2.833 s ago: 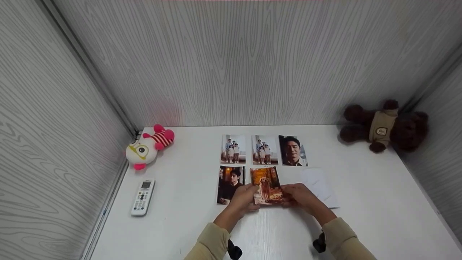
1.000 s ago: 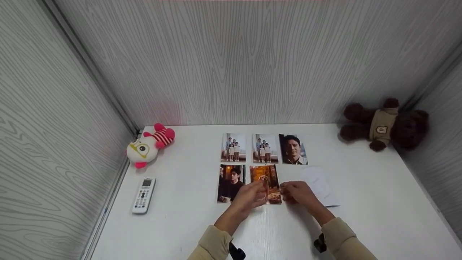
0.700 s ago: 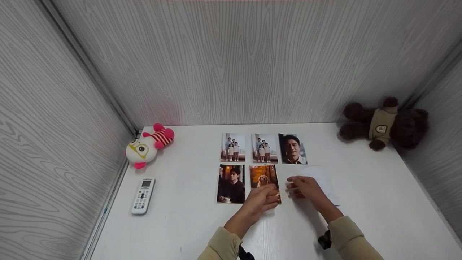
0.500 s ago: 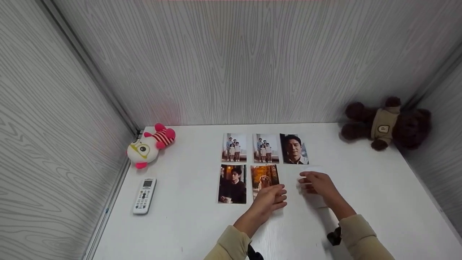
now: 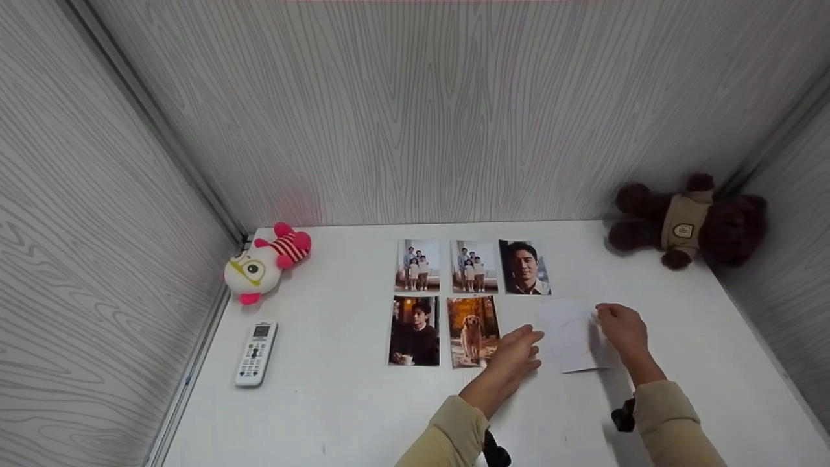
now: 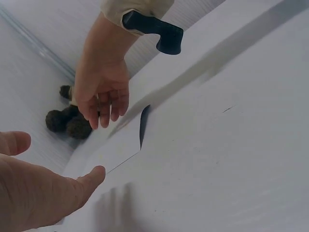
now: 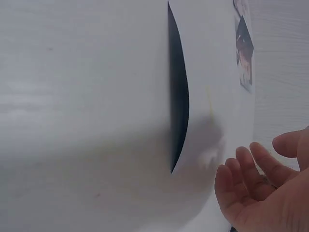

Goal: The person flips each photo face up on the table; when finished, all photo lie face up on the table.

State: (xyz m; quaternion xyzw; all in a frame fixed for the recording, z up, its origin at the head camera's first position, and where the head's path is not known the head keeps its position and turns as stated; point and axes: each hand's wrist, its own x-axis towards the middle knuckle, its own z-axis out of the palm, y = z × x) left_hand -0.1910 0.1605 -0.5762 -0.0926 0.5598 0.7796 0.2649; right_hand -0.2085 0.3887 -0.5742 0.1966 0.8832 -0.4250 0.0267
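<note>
A face-down photo print lies white side up on the table, its near edge bowed up to show a dark underside. My left hand hovers at its left edge, fingers extended and holding nothing. Beside the print's right edge is my right hand; in the right wrist view this hand has loosely bent fingers, thumb apart from them, with nothing between. Left of the left hand lies a dog photo, face up, and beyond it a photo of a person in a dark sweater.
Behind these lie two family photos and a portrait photo in a row. A white remote control and a pink-and-white plush toy are at the left. A brown teddy bear lies in the back right corner.
The dog photo, held between both hands earlier, now lies flat beside the sweater photo. Both hands have let go and moved right to the white-backed print.
</note>
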